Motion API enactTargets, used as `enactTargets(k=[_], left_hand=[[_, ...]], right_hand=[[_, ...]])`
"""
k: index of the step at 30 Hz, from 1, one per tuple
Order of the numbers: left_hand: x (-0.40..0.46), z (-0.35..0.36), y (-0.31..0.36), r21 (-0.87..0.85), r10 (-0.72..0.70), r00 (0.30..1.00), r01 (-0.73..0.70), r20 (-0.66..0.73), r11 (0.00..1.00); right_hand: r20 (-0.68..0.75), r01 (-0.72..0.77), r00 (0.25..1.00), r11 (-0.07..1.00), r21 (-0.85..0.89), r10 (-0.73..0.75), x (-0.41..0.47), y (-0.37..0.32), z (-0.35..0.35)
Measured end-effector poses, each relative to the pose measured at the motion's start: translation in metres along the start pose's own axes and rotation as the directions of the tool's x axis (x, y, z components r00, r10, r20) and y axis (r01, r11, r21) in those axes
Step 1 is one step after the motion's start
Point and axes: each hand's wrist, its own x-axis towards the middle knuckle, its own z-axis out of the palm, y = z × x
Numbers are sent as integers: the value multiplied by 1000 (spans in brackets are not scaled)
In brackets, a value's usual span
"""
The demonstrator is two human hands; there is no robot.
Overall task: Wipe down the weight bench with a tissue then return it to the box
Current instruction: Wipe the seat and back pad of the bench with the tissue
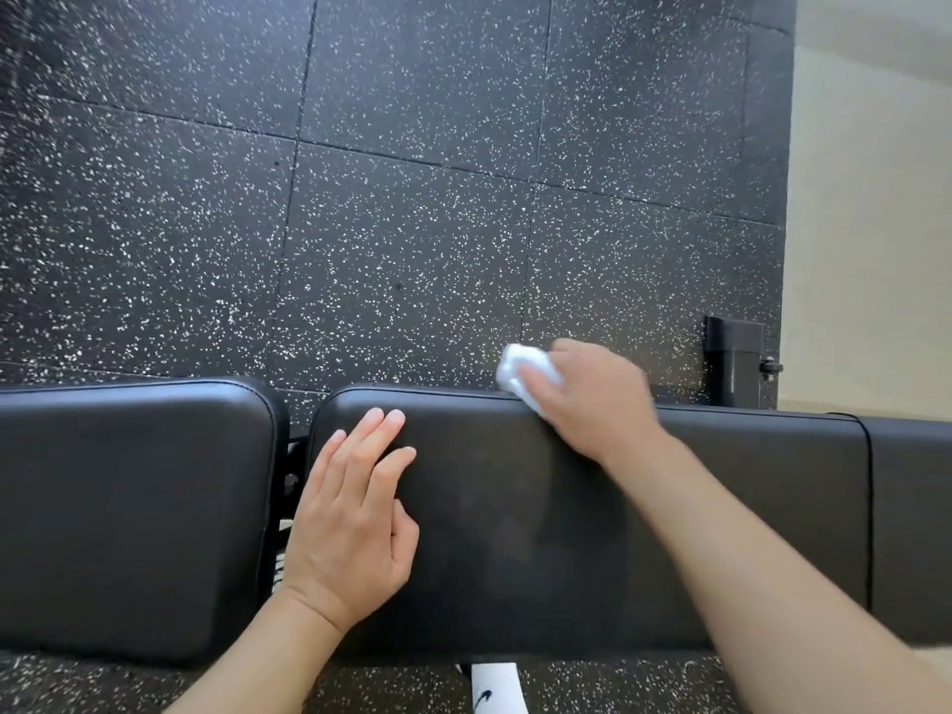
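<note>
Your left hand (355,523) lies flat near the left end of the worktop's (515,533) long pad, and your right hand (592,399) with the tissue (515,368) sits on its far edge. Between them the pad is bare. Beyond the far edge, open floor (360,198); a black post (734,358) stands at the far right.

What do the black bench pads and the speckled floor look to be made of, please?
The black padded bench cushions look like vinyl or faux leather: smooth, a soft sheen, stitched seams along rounded edges. The dark speckled floor tiles look like matte rubber gym matting, judging by white flecks and straight tile joints.
</note>
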Motion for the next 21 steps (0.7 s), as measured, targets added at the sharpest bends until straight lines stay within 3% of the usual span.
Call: enactTargets(k=[3,5,8,12,17,21], left_hand=[[0,0,0,3,-7,1000,7,12,1000],[1,-1,0,-4,-20,1000,20,19,1000],[2,-2,1,0,-25,1000,25,16,1000],[1,-2,2,0,-8,1000,8,7,1000],[0,-2,0,0,-1,1000,1,4,1000],[0,-2,0,-1,-1,1000,1,1,1000]], right_hand=[[51,168,983,974,150,-177,23,-96,11],[120,203,965,956,214,-231,39,-147,17],[184,222,945,943,249,-271,52,-170,22],[115,217,960,941,261,-254,32,-104,12],[94,-15,996,998,54,10,-1,44,-9],[35,-119,992,993,9,118,-8,49,-16]])
